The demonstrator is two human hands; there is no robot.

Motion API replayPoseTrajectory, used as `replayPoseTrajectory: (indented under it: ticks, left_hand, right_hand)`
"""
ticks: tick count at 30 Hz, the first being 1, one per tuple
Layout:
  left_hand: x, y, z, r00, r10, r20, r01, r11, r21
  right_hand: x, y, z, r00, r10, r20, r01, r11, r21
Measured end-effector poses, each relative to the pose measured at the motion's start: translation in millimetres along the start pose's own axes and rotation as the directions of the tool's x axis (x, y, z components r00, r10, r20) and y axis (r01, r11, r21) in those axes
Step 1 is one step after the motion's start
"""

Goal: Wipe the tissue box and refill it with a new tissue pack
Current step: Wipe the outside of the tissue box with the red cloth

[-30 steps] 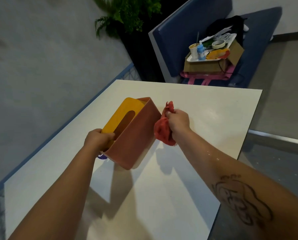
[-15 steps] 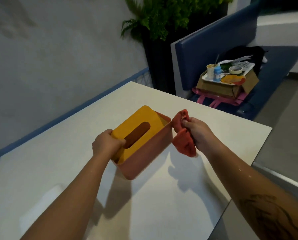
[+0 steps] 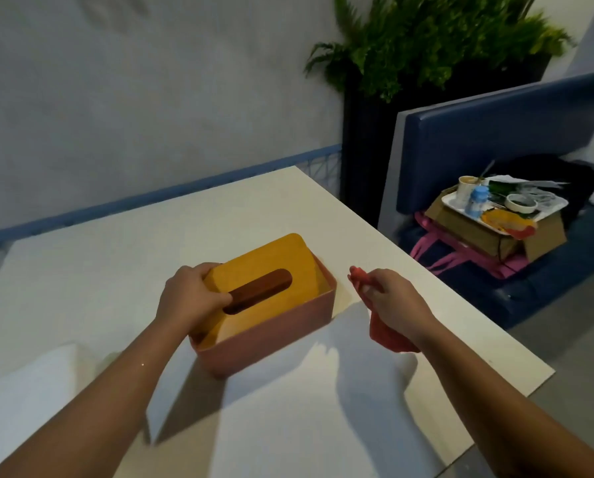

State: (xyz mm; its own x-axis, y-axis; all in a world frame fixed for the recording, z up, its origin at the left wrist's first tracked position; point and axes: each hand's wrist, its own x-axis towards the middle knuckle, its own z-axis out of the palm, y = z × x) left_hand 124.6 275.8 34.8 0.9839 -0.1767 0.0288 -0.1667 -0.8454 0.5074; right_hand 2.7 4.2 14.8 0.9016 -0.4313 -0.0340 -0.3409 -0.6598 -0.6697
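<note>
A pink tissue box (image 3: pixel 271 336) stands upright on the white table (image 3: pixel 323 426), near its middle. Its yellow lid (image 3: pixel 271 270), with a long slot, lies tilted in the box's opening. My left hand (image 3: pixel 190 296) grips the lid's left end, thumb at the slot. My right hand (image 3: pixel 392 301) is to the right of the box, apart from it, and holds a crumpled red cloth (image 3: pixel 385 334) that hangs below the palm. A white pack (image 3: pixel 30 384), blurred, lies at the table's left front.
A blue bench (image 3: pixel 495 139) stands beyond the table's right edge with a cardboard box (image 3: pixel 478 229) and a tray of cups and clutter (image 3: pixel 502 201) on it. A potted plant (image 3: pixel 426 36) is behind it. A grey wall runs along the left.
The box has come down from a tilted, lifted hold to stand upright on the table. My right hand with the cloth has moved away from the box's end, to the right.
</note>
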Motion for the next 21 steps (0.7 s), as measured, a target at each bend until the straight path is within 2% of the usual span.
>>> replayPoseTrajectory:
  ticks: [2,4,7,9,11,14,16,19,21]
  left_hand:
    - [-1,1,0,1.000,-0.005,-0.028,0.005,1.000,0.022]
    - [-2,2,1,0.999,-0.026,-0.039,0.029,0.998,0.060]
    - [-1,0,2,0.997,-0.055,-0.051,0.059,0.995,0.076]
    - [-1,-1,2,0.997,-0.056,-0.051,0.060,0.995,0.081]
    - [-1,-2,3,0.996,-0.064,-0.056,0.069,0.994,0.086]
    - [-2,-1,3,0.996,-0.064,-0.063,0.070,0.994,0.087]
    - [-3,1,3,0.996,-0.061,-0.072,0.068,0.993,0.097]
    - [-5,3,2,0.994,-0.070,-0.089,0.080,0.990,0.117]
    - [-7,3,0,0.992,-0.076,-0.101,0.089,0.988,0.129]
  right_hand:
    - [6,5,8,0.995,-0.096,-0.030,0.089,0.977,-0.194]
    - [11,11,15,0.987,-0.162,0.010,0.159,0.948,-0.276]
    - [16,10,15,0.984,-0.144,0.106,0.174,0.909,-0.380]
    - [20,-1,9,0.987,-0.134,0.084,0.158,0.872,-0.462]
    - [25,-22,2,0.982,-0.190,-0.004,0.173,0.905,-0.389]
    - [36,-58,2,0.937,-0.341,-0.077,0.332,0.936,-0.113]
    - [43,-81,11,0.883,-0.469,0.005,0.467,0.878,-0.106]
    - [53,-103,26,0.815,-0.547,0.192,0.578,0.745,-0.333]
    - [60,-110,34,0.802,-0.548,0.238,0.585,0.638,-0.500]
